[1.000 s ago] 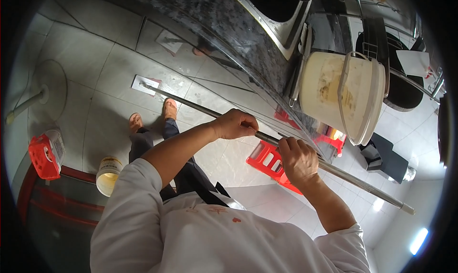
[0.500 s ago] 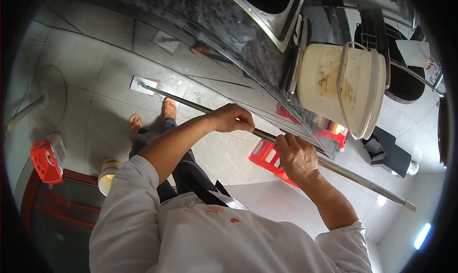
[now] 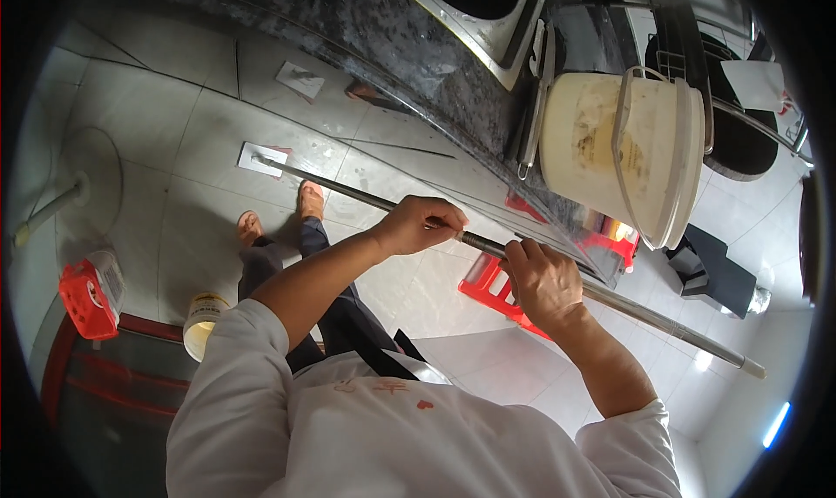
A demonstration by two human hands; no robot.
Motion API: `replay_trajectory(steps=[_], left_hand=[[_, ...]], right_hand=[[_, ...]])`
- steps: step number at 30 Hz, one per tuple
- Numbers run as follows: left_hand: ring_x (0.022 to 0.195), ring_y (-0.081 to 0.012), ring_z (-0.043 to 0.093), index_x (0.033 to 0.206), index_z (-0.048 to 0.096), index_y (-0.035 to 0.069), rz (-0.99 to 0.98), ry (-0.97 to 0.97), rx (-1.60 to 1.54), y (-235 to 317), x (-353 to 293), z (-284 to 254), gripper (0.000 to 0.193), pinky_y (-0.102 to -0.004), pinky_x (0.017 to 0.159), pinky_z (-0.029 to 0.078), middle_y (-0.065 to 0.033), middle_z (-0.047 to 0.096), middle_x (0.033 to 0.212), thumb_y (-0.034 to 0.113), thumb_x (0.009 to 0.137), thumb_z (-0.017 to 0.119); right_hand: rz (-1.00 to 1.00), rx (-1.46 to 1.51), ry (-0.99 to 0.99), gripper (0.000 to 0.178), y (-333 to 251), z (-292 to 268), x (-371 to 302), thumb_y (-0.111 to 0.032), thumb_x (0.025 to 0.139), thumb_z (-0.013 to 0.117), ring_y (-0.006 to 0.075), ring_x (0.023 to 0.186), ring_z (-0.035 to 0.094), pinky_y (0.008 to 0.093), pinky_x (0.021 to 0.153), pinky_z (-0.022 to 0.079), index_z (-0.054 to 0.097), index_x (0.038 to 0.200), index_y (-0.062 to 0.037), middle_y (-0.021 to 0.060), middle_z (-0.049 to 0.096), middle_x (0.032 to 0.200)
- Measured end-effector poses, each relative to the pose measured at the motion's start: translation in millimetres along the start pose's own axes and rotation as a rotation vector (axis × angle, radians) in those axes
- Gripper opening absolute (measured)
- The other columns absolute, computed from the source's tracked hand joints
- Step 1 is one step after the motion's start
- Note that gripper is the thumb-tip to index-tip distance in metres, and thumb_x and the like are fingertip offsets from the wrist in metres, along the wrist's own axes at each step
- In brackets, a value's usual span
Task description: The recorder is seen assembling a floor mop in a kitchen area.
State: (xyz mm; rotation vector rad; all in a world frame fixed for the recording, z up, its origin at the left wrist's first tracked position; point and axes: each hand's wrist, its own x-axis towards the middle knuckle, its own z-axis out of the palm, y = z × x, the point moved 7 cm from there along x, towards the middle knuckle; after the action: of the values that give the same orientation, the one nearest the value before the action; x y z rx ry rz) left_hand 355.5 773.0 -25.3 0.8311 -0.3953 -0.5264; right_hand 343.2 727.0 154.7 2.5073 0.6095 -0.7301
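the left hand (image 3: pixel 420 226) pinches the pole (image 3: pixel 636 312) near the middle of the frame, and the right hand (image 3: pixel 542 279) curls its fingers over it just to the right. it slants from the white pad (image 3: pixel 259 159), upper left, to the lower right.

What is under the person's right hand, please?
The metal pole passes under the right hand and shows on both sides; the stretch that the hand covers cannot be seen.

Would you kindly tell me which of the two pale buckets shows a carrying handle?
The large cream bucket at the right, by the dark counter: its handle crosses its side, while the small bucket at the left shows none.
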Motion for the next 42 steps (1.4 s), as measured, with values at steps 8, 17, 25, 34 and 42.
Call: replay_trajectory(steps=[8,17,25,34,42], left_hand=[[0.081,-0.0155,0.063,0.08,0.061,0.004,0.136,0.061,0.18,15.1,-9.2,6.3,0.007,-0.0265,0.072,0.051,-0.0044,0.066,0.087,-0.001,0.077,0.064],[0.077,-0.0202,0.062,0.075,0.058,0.007,0.34,0.222,0.346,28.4,-14.6,3.7,0.01,-0.0306,0.073,0.047,-0.0025,0.065,0.08,0.001,0.071,0.066],[0.084,-0.0185,0.061,0.078,0.061,0.009,0.372,0.28,0.409,25.1,-22.8,4.7,0.011,-0.0309,0.077,0.045,-0.0004,0.065,0.087,0.003,0.071,0.067],[0.089,-0.0167,0.061,0.081,0.064,0.009,0.327,0.176,0.388,16.0,-26.5,9.4,0.014,-0.0298,0.083,0.044,-0.0006,0.066,0.094,0.0,0.072,0.068],[0.094,-0.0182,0.059,0.083,0.064,0.01,0.269,0.196,0.279,12.7,-31.0,0.1,0.01,-0.0324,0.088,0.042,-0.0001,0.066,0.097,0.004,0.075,0.065]], right_hand=[[0.023,0.054,-0.035,0.018,1.9,2.6,1.0,-0.018,0.081,0.063,0.02,0.057,0.061,0.0325,0.047,0.049,0.049,0.08,-0.007,0.0056,0.056,0.067],[0.032,0.068,-0.087,0.02,2.3,-4.4,8.6,-0.02,0.081,0.064,0.0217,0.058,0.062,0.0338,0.048,0.049,0.05,0.082,-0.0061,0.0068,0.057,0.067],[-0.001,-0.005,-0.088,0.02,-3.3,3.3,7.4,-0.02,0.083,0.062,0.021,0.058,0.063,0.0328,0.048,0.049,0.049,0.082,-0.0052,0.0072,0.056,0.066],[0.067,0.098,-0.293,0.021,3.9,19.7,3.6,-0.023,0.087,0.057,0.0221,0.055,0.063,0.0326,0.048,0.05,0.049,0.082,-0.0037,0.0085,0.057,0.067],[-0.003,-0.031,-0.208,0.021,-18.8,15.0,5.3,-0.023,0.088,0.055,0.0212,0.056,0.063,0.0324,0.046,0.05,0.049,0.082,-0.004,0.0082,0.057,0.068]])
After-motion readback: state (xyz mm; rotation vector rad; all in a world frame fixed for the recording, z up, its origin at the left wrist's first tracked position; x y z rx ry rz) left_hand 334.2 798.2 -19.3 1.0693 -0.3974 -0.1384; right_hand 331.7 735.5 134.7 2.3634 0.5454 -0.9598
